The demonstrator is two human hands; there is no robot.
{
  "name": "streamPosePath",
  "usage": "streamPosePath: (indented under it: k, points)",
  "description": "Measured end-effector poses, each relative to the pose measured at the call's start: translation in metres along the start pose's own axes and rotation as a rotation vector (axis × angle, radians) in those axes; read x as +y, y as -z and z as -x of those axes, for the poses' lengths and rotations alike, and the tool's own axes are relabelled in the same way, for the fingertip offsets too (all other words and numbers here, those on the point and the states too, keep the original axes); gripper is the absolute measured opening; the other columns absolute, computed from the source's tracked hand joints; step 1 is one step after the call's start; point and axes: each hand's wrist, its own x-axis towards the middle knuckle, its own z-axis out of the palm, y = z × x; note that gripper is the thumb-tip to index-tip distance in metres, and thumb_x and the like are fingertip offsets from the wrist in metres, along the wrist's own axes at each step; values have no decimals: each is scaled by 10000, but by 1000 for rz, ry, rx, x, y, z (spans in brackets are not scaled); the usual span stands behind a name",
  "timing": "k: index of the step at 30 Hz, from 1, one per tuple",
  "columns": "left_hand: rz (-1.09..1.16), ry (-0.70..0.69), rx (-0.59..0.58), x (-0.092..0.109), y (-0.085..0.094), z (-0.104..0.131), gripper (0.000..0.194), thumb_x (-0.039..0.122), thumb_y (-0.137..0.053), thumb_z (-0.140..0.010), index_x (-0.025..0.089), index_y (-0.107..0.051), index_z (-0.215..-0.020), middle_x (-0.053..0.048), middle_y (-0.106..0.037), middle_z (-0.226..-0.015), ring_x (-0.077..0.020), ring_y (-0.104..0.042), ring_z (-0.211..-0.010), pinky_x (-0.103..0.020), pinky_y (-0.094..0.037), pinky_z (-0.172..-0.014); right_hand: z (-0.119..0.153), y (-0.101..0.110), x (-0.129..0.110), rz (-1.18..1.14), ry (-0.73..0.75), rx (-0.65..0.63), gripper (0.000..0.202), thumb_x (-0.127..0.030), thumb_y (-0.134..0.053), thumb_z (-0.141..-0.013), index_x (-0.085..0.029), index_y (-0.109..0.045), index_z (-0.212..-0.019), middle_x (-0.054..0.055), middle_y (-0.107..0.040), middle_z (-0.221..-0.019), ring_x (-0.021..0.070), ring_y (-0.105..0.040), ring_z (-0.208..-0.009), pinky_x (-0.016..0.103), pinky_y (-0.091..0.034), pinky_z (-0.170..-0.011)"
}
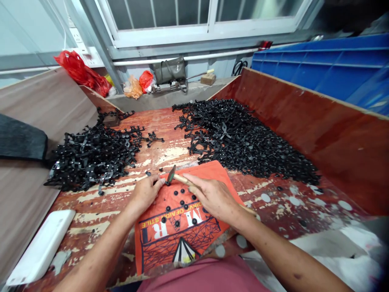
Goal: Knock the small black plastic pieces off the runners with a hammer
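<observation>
My right hand (214,196) grips the wooden handle of a small hammer (174,175), whose dark head rests over the top edge of an orange printed cloth (179,231). My left hand (147,190) lies at the cloth's left edge, its fingertips pinching a small black part right under the hammer head. Several small black round pieces (181,201) are scattered on the cloth between my hands. The cloth lies on a worn red wooden worktop (103,211).
A pile of black plastic cross-shaped parts (94,156) lies at left, a bigger pile (243,140) at right. Wooden side boards (319,121) wall the worktop. A white flat device (41,247) sits near left. Blue crates (328,65) and red bags (80,73) stand behind.
</observation>
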Motion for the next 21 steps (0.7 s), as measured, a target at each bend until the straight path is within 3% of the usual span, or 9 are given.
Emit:
streamPosePath:
  k: [3,8,13,18,21]
  points:
    - [-21,2,21,0,0,-1,335,478,-454,-890,205,-629,-807,38,-536,-506,-146,-543,-432,-221,-350,-446,0,2,-3,15,27,18,453,-282,-491,-995,-368,-498,-1440,7,-767,-1055,200,-718,-848,306,-530,-708]
    - [-49,17,43,2,0,-2,326,457,-466,-888,204,-609,-739,30,-543,-480,-148,-536,-430,-223,-333,-458,2,-3,-4,33,84,129,453,-286,-430,-1025,-318,-455,-1476,29,-730,-1181,205,-706,-968,320,-534,-820]
    - [-69,16,36,4,0,-1,331,436,-448,-902,201,-605,-730,31,-541,-471,-146,-530,-403,-231,-333,-468,2,-6,-3,274,48,7,475,-290,-488,-1001,-363,-457,-1469,11,-776,-933,228,-726,-779,319,-534,-666]
    - [-87,15,39,8,1,0,328,424,-446,-919,204,-654,-792,25,-540,-469,-158,-527,-440,-241,-336,-502,1,-2,-10,227,68,109,494,-284,-382,-1043,-326,-347,-1534,37,-745,-1122,198,-704,-923,299,-529,-755]
    - [-96,7,40,11,1,2,326,403,-440,-929,206,-657,-786,15,-543,-483,-166,-538,-481,-245,-340,-537,-1,-5,-10,325,47,-17,499,-278,-452,-1010,-320,-404,-1505,38,-769,-976,212,-710,-802,303,-514,-677]
